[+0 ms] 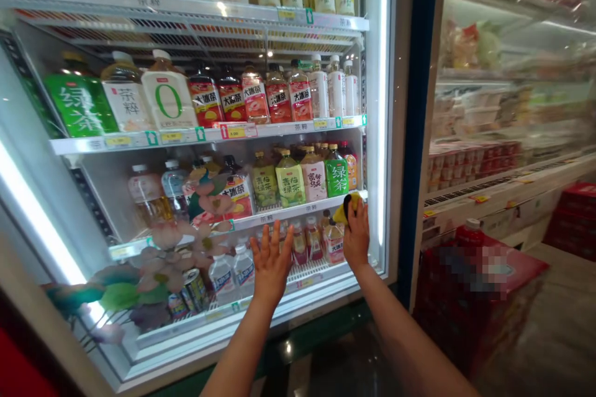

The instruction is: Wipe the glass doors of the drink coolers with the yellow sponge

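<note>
Both my hands are up in front of the glass door of a lit drinks cooler. My left hand has its fingers spread and lies flat at the glass, holding nothing. To its right, my right hand presses a yellow and black cloth to the glass near the door's right side. The fingers cover part of the cloth. Behind the glass, beside the cloth, stands a green-labelled tea bottle. A red-labelled tea bottle is partly hidden by my right hand.
Shelves of bottled drinks fill the cooler. Pink flower decorations show on the glass at lower left. To the right are an open chilled display and a red box with a red bottle on top.
</note>
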Tool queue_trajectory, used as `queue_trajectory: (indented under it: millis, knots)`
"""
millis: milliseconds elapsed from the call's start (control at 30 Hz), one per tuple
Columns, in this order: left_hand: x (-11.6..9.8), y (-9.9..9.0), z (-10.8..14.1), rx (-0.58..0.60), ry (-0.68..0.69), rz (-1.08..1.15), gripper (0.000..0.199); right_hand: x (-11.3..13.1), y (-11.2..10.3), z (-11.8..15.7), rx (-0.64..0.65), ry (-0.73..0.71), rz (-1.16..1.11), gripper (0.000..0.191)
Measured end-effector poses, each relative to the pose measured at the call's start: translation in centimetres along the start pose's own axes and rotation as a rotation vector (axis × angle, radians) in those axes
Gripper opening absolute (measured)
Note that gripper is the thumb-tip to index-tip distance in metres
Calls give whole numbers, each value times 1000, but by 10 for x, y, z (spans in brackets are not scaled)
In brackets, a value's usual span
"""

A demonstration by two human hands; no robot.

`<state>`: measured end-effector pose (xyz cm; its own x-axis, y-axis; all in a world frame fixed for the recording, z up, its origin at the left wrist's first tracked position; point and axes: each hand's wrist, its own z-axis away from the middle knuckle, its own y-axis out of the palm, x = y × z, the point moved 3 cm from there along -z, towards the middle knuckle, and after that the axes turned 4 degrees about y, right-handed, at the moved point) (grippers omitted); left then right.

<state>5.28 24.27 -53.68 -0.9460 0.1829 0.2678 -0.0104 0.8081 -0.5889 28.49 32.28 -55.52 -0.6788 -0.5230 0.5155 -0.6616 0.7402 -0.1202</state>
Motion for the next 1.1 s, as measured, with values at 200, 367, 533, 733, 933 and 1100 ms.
queue_trajectory:
  millis: [200,367,533,733,933,1100]
  knots:
    - [6,-11,6,7,-44,20,99,55,18,35,106,-202,48,93]
    - [26,-16,26,16,-103,17,97,28,5,46,89,-170,26,93]
    - [49,-30,38,25,-136,-7,101,74,24,10,6,-80,15,87]
    - [69,-37,55,0,-155,-51,98,97,40,62,84,-248,18,90]
    - [92,-37,78,-29,-212,-56,103,72,28,53,17,-126,-10,90]
    - [113,-47,90,-27,-235,-70,102,134,45,38,187,-194,4,91]
